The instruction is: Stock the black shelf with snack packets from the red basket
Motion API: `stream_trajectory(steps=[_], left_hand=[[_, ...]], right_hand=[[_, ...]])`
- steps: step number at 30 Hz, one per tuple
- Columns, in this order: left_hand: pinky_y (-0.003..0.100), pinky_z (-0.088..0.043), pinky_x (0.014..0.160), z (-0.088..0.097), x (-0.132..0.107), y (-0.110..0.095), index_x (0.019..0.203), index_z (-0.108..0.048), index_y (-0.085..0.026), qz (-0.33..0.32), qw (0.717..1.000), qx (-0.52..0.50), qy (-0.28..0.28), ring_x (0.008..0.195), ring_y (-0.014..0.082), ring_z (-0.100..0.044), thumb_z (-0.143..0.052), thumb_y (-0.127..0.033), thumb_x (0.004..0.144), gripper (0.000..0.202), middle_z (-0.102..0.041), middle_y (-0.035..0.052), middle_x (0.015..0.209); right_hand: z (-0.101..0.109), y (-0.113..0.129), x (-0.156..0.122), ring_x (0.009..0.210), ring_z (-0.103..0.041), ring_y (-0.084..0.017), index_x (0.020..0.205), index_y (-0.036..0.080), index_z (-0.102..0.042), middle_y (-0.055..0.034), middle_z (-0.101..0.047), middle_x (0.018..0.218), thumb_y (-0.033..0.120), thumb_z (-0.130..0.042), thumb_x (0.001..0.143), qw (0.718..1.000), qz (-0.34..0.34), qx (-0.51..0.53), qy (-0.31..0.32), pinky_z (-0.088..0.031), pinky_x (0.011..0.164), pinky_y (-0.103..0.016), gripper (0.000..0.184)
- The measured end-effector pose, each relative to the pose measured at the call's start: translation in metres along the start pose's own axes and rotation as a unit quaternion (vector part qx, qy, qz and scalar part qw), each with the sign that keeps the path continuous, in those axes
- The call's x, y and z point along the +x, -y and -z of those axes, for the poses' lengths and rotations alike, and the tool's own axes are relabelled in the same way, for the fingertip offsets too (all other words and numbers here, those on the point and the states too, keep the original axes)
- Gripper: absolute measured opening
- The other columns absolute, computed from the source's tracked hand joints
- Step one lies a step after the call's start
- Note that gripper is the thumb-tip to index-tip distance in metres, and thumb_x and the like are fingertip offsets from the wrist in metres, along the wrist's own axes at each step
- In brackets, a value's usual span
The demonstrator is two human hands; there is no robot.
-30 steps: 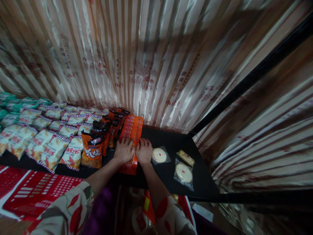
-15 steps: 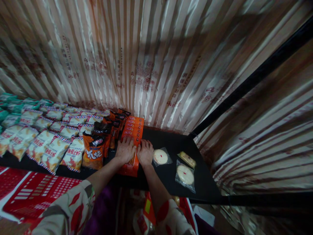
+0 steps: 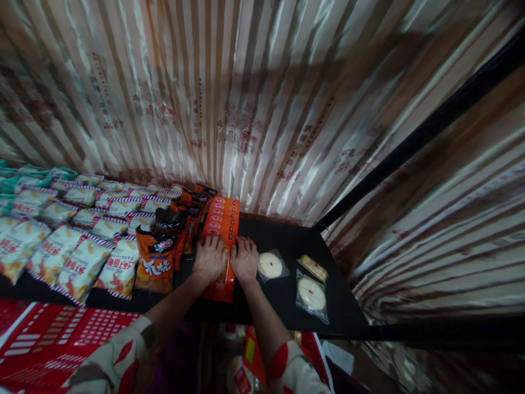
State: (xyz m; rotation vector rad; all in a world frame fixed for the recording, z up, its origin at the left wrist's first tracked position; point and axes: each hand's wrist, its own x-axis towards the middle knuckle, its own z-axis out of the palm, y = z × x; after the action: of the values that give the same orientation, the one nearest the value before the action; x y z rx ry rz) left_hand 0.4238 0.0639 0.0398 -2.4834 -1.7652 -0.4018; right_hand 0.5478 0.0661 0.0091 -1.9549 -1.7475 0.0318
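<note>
Both my hands lie palm down on a row of overlapping orange packets [image 3: 222, 220] that runs back along a black shelf [image 3: 283, 295]. My left hand [image 3: 210, 257] rests flat on the near left part of the row, fingers stretched out. Beside it, touching, my right hand [image 3: 245, 258] lies flat on the row's near right edge. Just left of the left hand stands an orange and black snack bag [image 3: 156, 262]. A clear-wrapped round white cake [image 3: 270, 265] lies just right of the right hand.
Rows of white, red-trimmed snack bags [image 3: 77, 241] fill the shelf's left part. A second wrapped round cake [image 3: 311, 294] and a yellowish wrapped piece [image 3: 314, 268] lie at the right. A striped satin curtain [image 3: 246, 98] hangs behind. A red perforated crate [image 3: 49, 339] sits below left.
Both hands have stayed flat on the orange packets, shifting only slightly. The view has drifted a little, so the shelf sits somewhat lower and further left.
</note>
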Motion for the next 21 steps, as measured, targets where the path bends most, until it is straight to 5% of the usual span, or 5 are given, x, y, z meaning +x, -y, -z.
stream_trajectory(steps=[21], left_hand=[[0.050,-0.039,0.086,0.0043,0.0038,0.0012,0.116,-0.055,-0.014,-0.006,1.000,-0.001,0.013,0.114,0.0313,-0.043,-0.033,-0.030,0.089,0.038,-0.052,0.0149,0.125]], right_hand=[[0.0024,0.0001,-0.0006,0.118,-0.042,-0.026,0.115,0.017,-0.059,-0.0056,-0.061,0.118,0.024,-0.042,0.086,1.000,0.009,0.009,-0.011,-0.032,0.098,-0.037,0.034]])
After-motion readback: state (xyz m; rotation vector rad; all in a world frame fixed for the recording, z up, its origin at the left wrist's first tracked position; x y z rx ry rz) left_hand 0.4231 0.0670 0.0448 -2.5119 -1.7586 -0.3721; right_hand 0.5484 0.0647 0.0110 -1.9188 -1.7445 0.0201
